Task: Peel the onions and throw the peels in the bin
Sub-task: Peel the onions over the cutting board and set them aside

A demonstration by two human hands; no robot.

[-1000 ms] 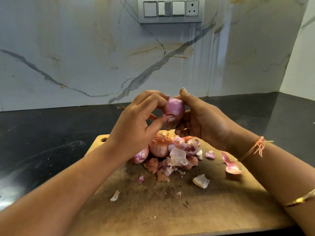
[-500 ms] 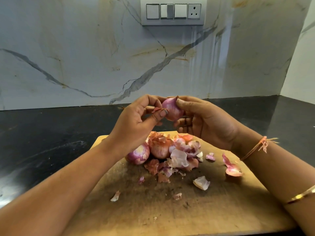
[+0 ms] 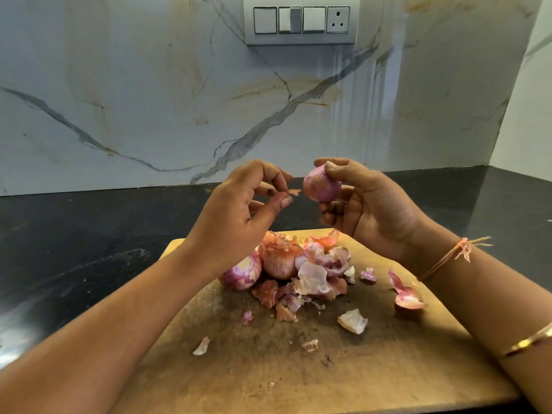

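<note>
Now that the hands have drawn apart: the left hand point(image 3: 239, 210) has come away from the onion point(image 3: 321, 185) with a small scrap of peel point(image 3: 294, 191); half a second ago both hands met on the bulb.
Left hand: thumb and fingertip are pinched on the scrap, just beside the onion and not touching it.
Right hand point(image 3: 373, 210): clamped round the onion, thumb on top and fingers curled beneath, holding it up above the board point(image 3: 298, 377).
Meaning for the task: one more strip is off; this bulb looks nearly bare, and the scrap likely goes to the heap next.
Onion: rounded, smooth, pale pink-purple with faint streaks.
Scrap of peel: thin, papery, orange-pink, ragged at the edge.
Heap of peels point(image 3: 313, 279): curled, brittle flakes in pink, white and rust, lying against two onions point(image 3: 242, 271) at the far end of the board, with stray bits scattered nearer.
Board: flat wood, worn and dark-stained in the middle.
Tabletop point(image 3: 74, 234): dark, glossy stone.
Bin: not in view, so no peel is binned yet.
</note>
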